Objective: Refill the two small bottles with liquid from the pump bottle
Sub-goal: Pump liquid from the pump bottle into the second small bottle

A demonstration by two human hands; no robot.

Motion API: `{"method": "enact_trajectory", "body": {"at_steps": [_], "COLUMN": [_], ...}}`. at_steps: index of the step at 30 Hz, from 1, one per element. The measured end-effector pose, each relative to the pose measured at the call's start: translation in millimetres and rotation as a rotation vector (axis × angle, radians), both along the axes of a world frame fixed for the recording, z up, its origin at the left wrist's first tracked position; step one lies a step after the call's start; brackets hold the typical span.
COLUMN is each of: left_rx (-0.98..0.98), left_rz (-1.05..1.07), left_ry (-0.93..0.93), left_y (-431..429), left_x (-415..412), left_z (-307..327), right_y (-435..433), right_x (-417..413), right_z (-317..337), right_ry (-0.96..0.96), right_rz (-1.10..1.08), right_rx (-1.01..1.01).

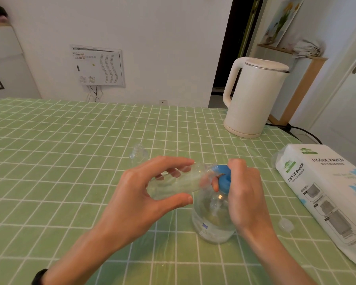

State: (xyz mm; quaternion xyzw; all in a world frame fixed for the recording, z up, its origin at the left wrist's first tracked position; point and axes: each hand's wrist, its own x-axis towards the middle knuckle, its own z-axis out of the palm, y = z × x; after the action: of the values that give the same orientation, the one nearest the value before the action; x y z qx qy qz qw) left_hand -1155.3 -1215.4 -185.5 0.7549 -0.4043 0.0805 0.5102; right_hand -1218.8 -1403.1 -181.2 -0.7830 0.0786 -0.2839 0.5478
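**Two hands fill a small bottle at a pump bottle on a green checked table**

Seen from the person's own head, looking down at a table under a green tablecloth with white grid lines.

The left hand holds a small clear bottle on its side above the table. The fingers curl over the top of the bottle and the thumb presses it from below. The bottle's open mouth points right, up against the blue nozzle of the pump bottle.

The pump bottle is clear and stands upright on the cloth near the front centre. The right hand is curled over its blue pump head, fingers pressed together on top and one fingertip showing beneath the head.

A second small bottle, clear and with an open top, stands upright on the cloth just behind the left hand, apart from it. A small clear cap lies to the right of the pump bottle, beside a white pack marked "TISSUE PAPER". A white electric kettle stands at the far right of the table. A black band is on the left wrist.
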Motion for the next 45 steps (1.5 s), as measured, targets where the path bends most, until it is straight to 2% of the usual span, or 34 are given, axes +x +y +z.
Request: {"method": "enact_trajectory", "body": {"at_steps": [45], "left_rx": [-0.035], "left_rz": [-0.002], "left_ry": [0.02], "left_y": [-0.2], "left_x": [-0.3], "left_z": [-2.3], "right_y": [2.3], "right_x": [0.0], "right_z": [-3.3], "right_ry": [0.025], "right_rz": [-0.046], "right_rx": [-0.012]}}
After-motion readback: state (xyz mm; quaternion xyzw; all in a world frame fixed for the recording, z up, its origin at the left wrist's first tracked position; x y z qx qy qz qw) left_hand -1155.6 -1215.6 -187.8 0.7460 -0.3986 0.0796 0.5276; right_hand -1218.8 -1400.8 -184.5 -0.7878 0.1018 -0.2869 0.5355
